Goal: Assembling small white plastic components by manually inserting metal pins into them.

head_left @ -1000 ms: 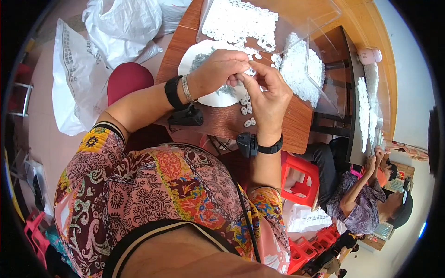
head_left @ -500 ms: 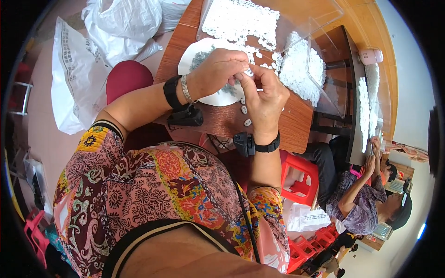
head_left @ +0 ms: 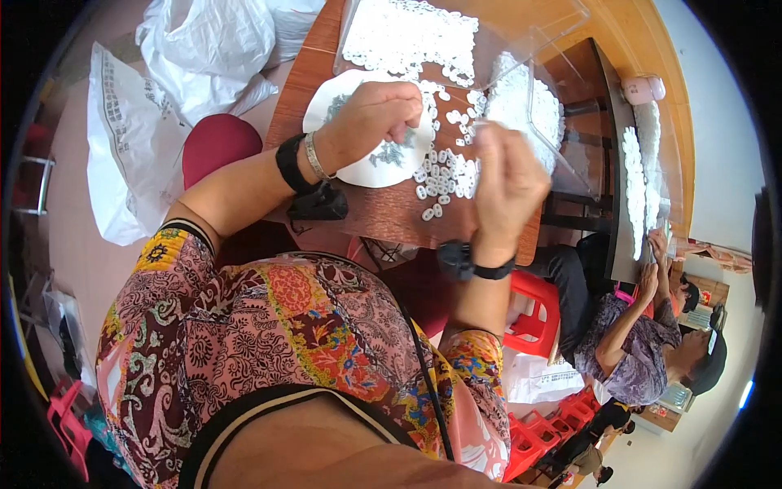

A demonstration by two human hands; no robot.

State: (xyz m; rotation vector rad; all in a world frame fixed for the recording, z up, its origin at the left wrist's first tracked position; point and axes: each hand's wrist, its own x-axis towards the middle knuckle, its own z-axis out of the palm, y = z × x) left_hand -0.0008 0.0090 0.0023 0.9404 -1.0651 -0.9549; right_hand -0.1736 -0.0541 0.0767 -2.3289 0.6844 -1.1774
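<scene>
My left hand (head_left: 379,118) hovers over a white round sheet or plate (head_left: 320,102), its fingers curled closed. Whatever those fingers may hold is hidden. Small grey pieces (head_left: 391,155), too fine to name, lie heaped on the white round. To the right, my right hand (head_left: 511,175) is raised above the table and smeared by motion. A whitish blur shows at its fingertips, but I cannot tell whether it is a held piece. Between and below the hands, small white oval pieces with holes (head_left: 444,167) are scattered on the brown wooden table (head_left: 383,216).
Two clear bins of white pieces stand beyond my hands, one far left (head_left: 411,41) and one right (head_left: 513,98). White sacks (head_left: 208,53) and a maroon stool (head_left: 221,151) are at left. A red stool (head_left: 533,318) and a seated person (head_left: 623,350) are at right.
My hands were together around a small white oval piece and have parted. The right hand moved right, uncovering the loose white pieces; the left stays over the white round, now curled closed.
</scene>
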